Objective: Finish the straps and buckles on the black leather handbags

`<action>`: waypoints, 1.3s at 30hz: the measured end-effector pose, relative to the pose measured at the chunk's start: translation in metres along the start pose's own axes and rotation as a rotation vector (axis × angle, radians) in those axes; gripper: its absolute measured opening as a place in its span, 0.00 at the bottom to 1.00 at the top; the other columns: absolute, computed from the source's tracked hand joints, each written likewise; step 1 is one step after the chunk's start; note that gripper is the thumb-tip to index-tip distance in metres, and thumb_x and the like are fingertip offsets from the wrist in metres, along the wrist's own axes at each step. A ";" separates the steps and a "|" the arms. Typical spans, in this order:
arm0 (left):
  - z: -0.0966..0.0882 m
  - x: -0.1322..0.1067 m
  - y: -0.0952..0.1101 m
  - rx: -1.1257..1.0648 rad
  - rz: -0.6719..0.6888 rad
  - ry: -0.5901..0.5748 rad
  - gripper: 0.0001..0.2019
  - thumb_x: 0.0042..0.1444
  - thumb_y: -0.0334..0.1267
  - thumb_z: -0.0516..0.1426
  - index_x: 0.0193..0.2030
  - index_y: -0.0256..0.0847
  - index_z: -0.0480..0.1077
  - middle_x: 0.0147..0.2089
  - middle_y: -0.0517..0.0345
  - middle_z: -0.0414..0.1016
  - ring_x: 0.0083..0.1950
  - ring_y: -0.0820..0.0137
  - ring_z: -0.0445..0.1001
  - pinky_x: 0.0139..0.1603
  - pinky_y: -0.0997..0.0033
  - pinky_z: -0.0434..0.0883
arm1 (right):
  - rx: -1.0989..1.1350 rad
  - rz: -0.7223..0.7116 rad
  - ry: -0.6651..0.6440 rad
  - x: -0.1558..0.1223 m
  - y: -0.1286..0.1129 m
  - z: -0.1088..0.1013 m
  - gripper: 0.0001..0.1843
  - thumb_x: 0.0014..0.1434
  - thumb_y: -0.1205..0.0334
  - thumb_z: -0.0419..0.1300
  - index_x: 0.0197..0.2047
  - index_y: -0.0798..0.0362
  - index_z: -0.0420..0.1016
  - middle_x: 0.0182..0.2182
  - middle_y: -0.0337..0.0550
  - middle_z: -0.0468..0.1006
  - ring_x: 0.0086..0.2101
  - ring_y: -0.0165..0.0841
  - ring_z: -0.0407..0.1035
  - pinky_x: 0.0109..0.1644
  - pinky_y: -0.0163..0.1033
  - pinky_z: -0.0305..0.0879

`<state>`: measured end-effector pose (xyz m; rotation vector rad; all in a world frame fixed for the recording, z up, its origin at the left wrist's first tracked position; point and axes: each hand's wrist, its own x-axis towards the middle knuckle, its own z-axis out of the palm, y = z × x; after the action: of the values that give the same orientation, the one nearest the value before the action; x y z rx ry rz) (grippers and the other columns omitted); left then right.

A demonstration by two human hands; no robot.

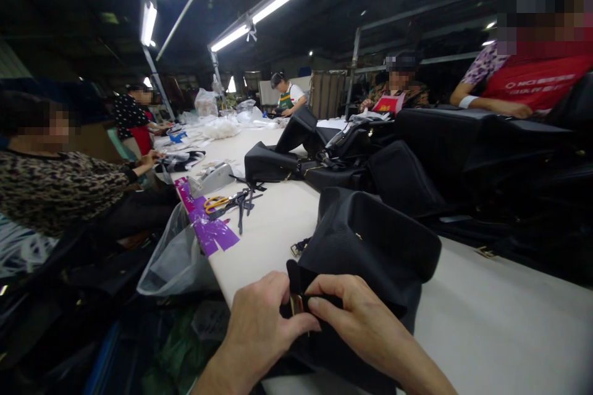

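The risk I'm watching from here is the small brass fitting, which is mostly hidden between my fingers. If my pinch slackens, it could slip and fall into the dark heap of bags below and left of the hands. A hard tug could also drag the black leather handbag across the white work table, since it lies right under and ahead of the hands, near the table's edge.

Neither hand is open. My left hand is curled closed, with its thumb and fingers pinching a black leather strap near the fitting. My right hand closes in from the other side, with its thumb and fingers on the same strap, and the two hands almost touch. I can't tell how the fitting joins the strap.

Farther ahead and left of the hands, orange-handled scissors lie on a purple sheet.
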<state>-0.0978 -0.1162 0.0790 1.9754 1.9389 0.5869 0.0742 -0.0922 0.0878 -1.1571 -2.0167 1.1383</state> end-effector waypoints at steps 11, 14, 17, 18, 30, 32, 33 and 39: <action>0.009 0.015 -0.007 -0.425 -0.167 -0.301 0.14 0.46 0.43 0.63 0.20 0.37 0.66 0.19 0.67 0.60 0.24 0.75 0.57 0.24 0.74 0.52 | 0.132 -0.034 -0.059 0.010 0.018 -0.009 0.10 0.57 0.66 0.56 0.29 0.52 0.79 0.26 0.35 0.77 0.30 0.32 0.68 0.35 0.34 0.60; 0.010 0.017 -0.010 -0.430 -0.142 -0.312 0.13 0.45 0.43 0.63 0.21 0.37 0.67 0.20 0.67 0.61 0.25 0.75 0.58 0.25 0.75 0.52 | 0.240 -0.020 -0.103 0.012 0.023 -0.010 0.09 0.56 0.65 0.56 0.29 0.53 0.78 0.26 0.35 0.76 0.30 0.31 0.67 0.36 0.33 0.60; 0.017 0.022 -0.016 -0.581 -0.132 -0.419 0.11 0.47 0.42 0.62 0.23 0.36 0.70 0.20 0.66 0.63 0.22 0.76 0.60 0.23 0.76 0.54 | 0.303 0.013 -0.147 0.014 0.029 -0.014 0.08 0.54 0.64 0.57 0.28 0.53 0.77 0.24 0.34 0.73 0.29 0.30 0.64 0.35 0.33 0.58; 0.020 0.024 -0.018 -0.620 -0.145 -0.458 0.11 0.47 0.42 0.62 0.24 0.36 0.70 0.20 0.66 0.64 0.21 0.76 0.60 0.22 0.77 0.55 | 0.312 0.020 -0.156 0.014 0.031 -0.015 0.07 0.53 0.64 0.57 0.28 0.53 0.77 0.23 0.34 0.71 0.28 0.30 0.63 0.34 0.33 0.58; 0.035 0.042 -0.025 -0.707 -0.069 -0.623 0.10 0.49 0.41 0.59 0.23 0.37 0.68 0.18 0.67 0.64 0.17 0.80 0.57 0.17 0.79 0.53 | 0.469 0.068 -0.199 0.022 0.064 -0.014 0.04 0.52 0.63 0.59 0.27 0.54 0.71 0.23 0.31 0.64 0.27 0.27 0.56 0.33 0.33 0.52; 0.036 0.045 -0.026 -0.714 -0.065 -0.683 0.10 0.48 0.42 0.58 0.23 0.38 0.67 0.17 0.67 0.63 0.16 0.80 0.57 0.15 0.80 0.52 | 0.515 0.077 -0.208 0.023 0.073 -0.011 0.06 0.52 0.61 0.61 0.27 0.54 0.72 0.23 0.31 0.64 0.27 0.27 0.55 0.33 0.33 0.51; 0.036 0.046 -0.027 -0.721 -0.059 -0.710 0.10 0.48 0.42 0.58 0.22 0.38 0.67 0.17 0.67 0.64 0.15 0.80 0.57 0.15 0.80 0.52 | 0.534 0.084 -0.209 0.024 0.077 -0.010 0.07 0.53 0.60 0.62 0.27 0.54 0.72 0.22 0.30 0.63 0.26 0.27 0.55 0.33 0.33 0.51; 0.039 0.052 -0.030 -0.732 -0.013 -0.780 0.10 0.47 0.41 0.57 0.22 0.38 0.64 0.18 0.67 0.62 0.16 0.81 0.57 0.16 0.80 0.54 | 0.640 0.130 -0.218 0.024 0.089 -0.006 0.15 0.50 0.50 0.66 0.27 0.54 0.72 0.21 0.29 0.61 0.25 0.26 0.52 0.30 0.32 0.47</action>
<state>-0.1051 -0.0609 0.0337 1.4009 1.0486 0.3558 0.1045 -0.0444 0.0143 -0.8605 -1.5368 1.8628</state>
